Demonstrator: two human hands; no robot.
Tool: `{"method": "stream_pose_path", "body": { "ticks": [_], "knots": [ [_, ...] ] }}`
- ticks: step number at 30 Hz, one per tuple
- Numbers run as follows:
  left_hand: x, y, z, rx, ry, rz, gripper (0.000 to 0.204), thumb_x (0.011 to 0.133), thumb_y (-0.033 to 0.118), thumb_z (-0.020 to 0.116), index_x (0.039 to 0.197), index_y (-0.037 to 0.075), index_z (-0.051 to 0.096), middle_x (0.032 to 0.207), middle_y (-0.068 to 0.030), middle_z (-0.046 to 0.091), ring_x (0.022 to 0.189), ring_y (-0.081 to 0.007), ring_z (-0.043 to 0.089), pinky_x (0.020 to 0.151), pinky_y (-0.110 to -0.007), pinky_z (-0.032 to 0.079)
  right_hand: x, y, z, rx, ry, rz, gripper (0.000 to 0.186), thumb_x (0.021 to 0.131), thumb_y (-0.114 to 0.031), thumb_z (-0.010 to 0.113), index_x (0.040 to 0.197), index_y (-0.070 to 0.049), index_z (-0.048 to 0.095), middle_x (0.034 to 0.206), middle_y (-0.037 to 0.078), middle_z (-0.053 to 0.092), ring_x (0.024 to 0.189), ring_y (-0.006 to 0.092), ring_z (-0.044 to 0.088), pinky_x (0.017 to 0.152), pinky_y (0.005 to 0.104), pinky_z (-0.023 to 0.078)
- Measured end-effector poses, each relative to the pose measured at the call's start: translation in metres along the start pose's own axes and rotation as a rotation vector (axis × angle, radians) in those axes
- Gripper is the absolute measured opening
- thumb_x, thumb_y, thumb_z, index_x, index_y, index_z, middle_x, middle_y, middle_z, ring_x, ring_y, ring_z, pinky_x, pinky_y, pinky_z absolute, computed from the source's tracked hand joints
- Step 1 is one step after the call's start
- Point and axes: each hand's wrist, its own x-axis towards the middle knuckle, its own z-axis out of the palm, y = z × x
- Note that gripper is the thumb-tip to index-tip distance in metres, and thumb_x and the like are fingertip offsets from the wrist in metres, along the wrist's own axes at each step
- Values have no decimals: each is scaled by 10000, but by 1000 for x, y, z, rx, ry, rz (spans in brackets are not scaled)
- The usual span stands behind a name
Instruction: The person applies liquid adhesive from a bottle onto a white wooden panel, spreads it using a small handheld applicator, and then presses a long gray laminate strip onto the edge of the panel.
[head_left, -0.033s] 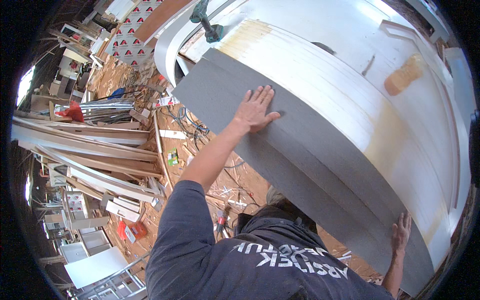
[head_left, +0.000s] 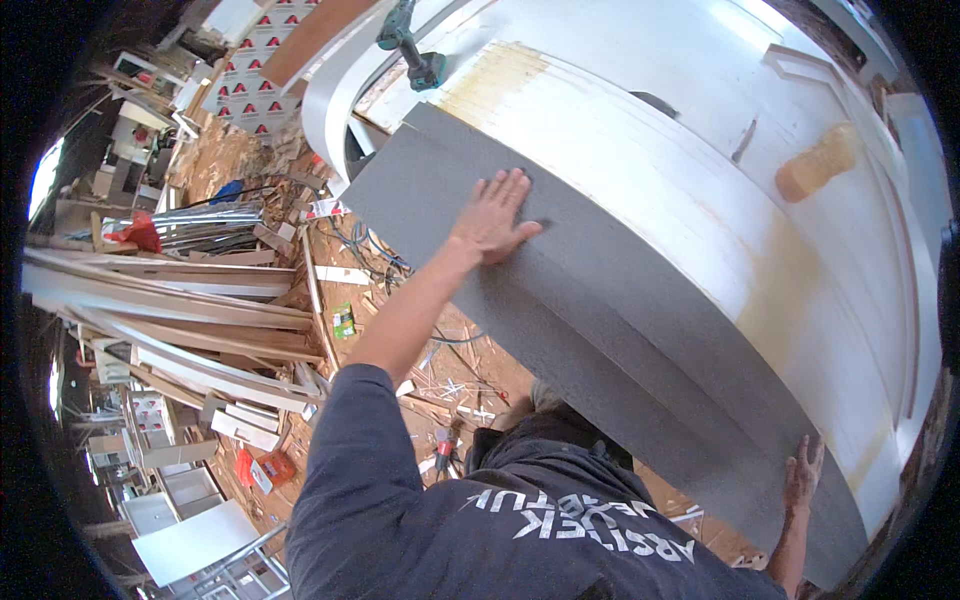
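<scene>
A long dark grey sheet [head_left: 640, 330] lies along the near edge of a curved white worktop [head_left: 640, 160], with lengthwise creases or steps in its surface. My left hand [head_left: 490, 222] rests flat on the sheet's left part, fingers stretched and thumb out to the side. At the right end, my right hand [head_left: 803, 472] touches the sheet near its curved outer edge, fingers extended and slightly apart. Yellowish smears [head_left: 495, 80] mark the white surface beside the sheet. Neither hand holds a tool.
A teal cordless drill [head_left: 425, 68] stands at the worktop's far left. An amber bottle-shaped thing [head_left: 815, 165] and a thin tool [head_left: 743, 140] lie farther right. Curved wood strips [head_left: 180, 300] are stacked at left. Cables [head_left: 365, 245] and offcuts litter the floor.
My left hand sits slightly farther left on the sheet. The fingers of my right hand look a little more spread. The view has shifted slightly.
</scene>
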Motion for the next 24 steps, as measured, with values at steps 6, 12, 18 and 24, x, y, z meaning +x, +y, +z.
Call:
{"method": "stream_pose_path", "body": {
  "ticks": [6, 12, 18, 24],
  "knots": [
    [22, -147, -2, 15, -10, -69, 855, 998, 679, 264, 1607, 91, 144, 1678, -102, 138, 1546, -281, 128, 1257, -459, 117, 9, -37, -34, -5, -149, 200, 627, 949, -162, 596, 1539, -111, 390, 1636, 239, 195, 1461, 431, 306, 1166, 468, 342],
    [36, -241, -1, 36, 49, -5, 839, 998, 637, 325, 1600, 73, 170, 1671, -118, 160, 1541, -295, 149, 1252, -471, 120, 64, -94, -87, -295, -569, 565, 697, 938, -208, 626, 1568, -219, 330, 1646, 219, 183, 1474, 413, 302, 1163, 492, 348],
    [47, -300, -9, -42, 32, 130, 811, 995, 555, 427, 1593, 60, 191, 1666, -137, 177, 1540, -314, 150, 1244, -493, 115, 188, -283, -124, 119, 263, 178, 566, 978, -185, 533, 1519, -79, 401, 1612, 148, 319, 1478, 340, 306, 1231, 472, 202],
    [49, -333, 2, -287, 157, 237, 661, 996, 421, 519, 1529, 59, 372, 1619, -192, 271, 1486, -351, 274, 1203, -476, 232, 265, -680, -199, 321, 478, -378, 668, 987, -403, 578, 1462, 34, 407, 1542, 264, 375, 1447, 397, 352, 1194, 491, 278]
  ]
}}
